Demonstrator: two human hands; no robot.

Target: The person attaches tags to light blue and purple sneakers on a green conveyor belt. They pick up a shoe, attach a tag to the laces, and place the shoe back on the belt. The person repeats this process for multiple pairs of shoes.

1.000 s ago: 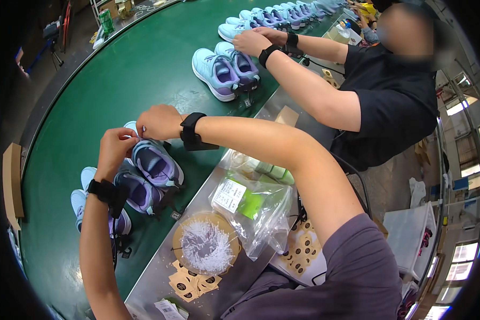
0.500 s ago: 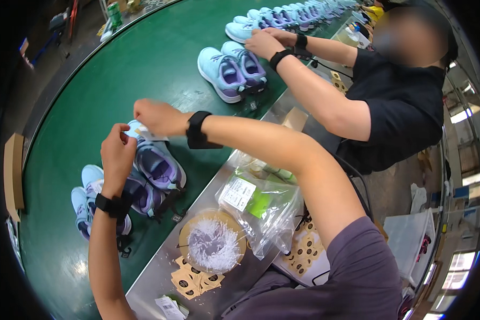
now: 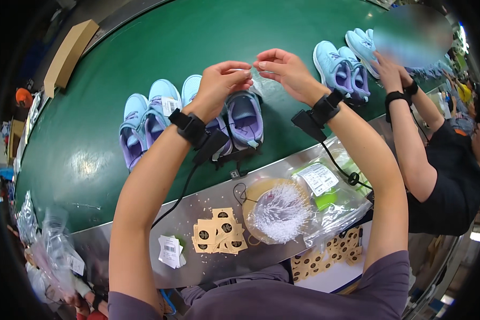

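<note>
Head view: fingers of the left hand (image 3: pixel 224 82) and right hand (image 3: pixel 286 73) curl close together; whether they pinch something thin cannot be told.
Just nearside, the pale-blue shoe (image 3: pixel 244 120) rests on the green worktop (image 3: pixel 85 170), likely light, soft-uppered, firm-soled; best held around its heel.

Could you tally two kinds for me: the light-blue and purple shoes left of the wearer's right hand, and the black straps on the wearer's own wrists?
Light-blue and purple shoes: 4
Black straps: 2
Total: 6

Bright — glare on green belt (image 3: pixel 85 164), dark edges
</note>
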